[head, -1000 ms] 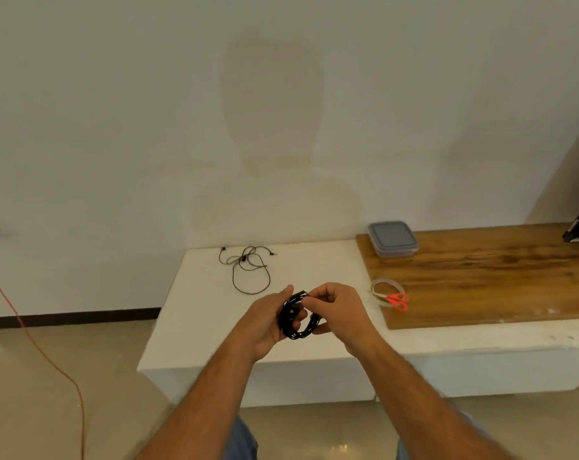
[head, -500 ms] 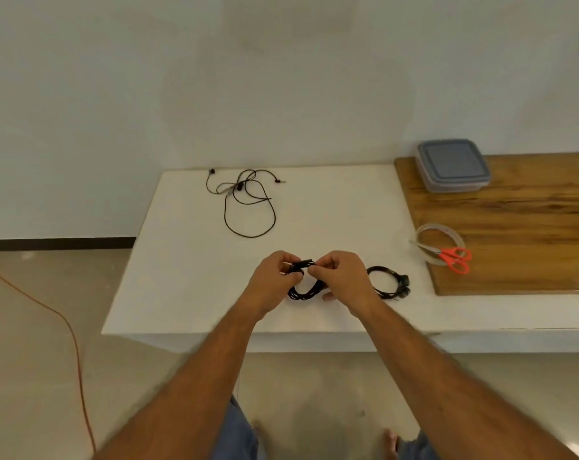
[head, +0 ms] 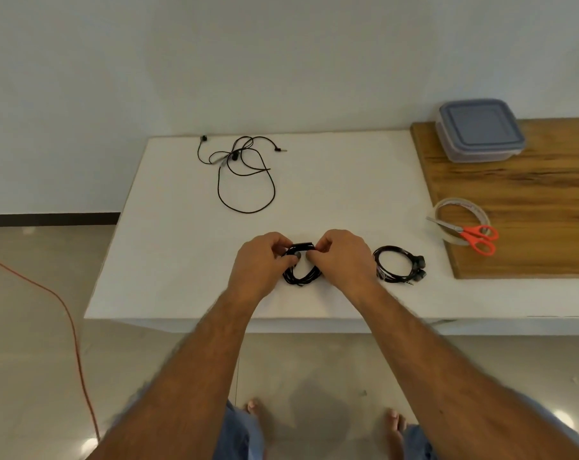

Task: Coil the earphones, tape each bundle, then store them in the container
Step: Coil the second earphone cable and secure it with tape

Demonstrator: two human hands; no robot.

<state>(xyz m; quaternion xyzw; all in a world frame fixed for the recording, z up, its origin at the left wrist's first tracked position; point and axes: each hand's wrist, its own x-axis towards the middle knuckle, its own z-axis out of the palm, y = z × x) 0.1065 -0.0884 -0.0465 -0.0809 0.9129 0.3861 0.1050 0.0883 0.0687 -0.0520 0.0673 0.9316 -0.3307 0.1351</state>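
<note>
Holding: left hand [head: 259,260] and right hand [head: 342,257] both pinch the black coiled earphones [head: 301,273], grip closed on the bundle, as half a second ago.
Place: low over the white tabletop [head: 331,180], near its front edge.
Change: the view has tipped further down; hands unmoved.
Beside: second coil [head: 399,263] lies right.
Container [head: 480,129]: lidded, on the wooden board [head: 530,187].

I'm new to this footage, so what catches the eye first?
Both hands, left hand and right hand, grip a black earphone coil at the white table's near edge. Right of them lies a finished coil; red-handled scissors rest across a tape roll on the wooden board.
</note>
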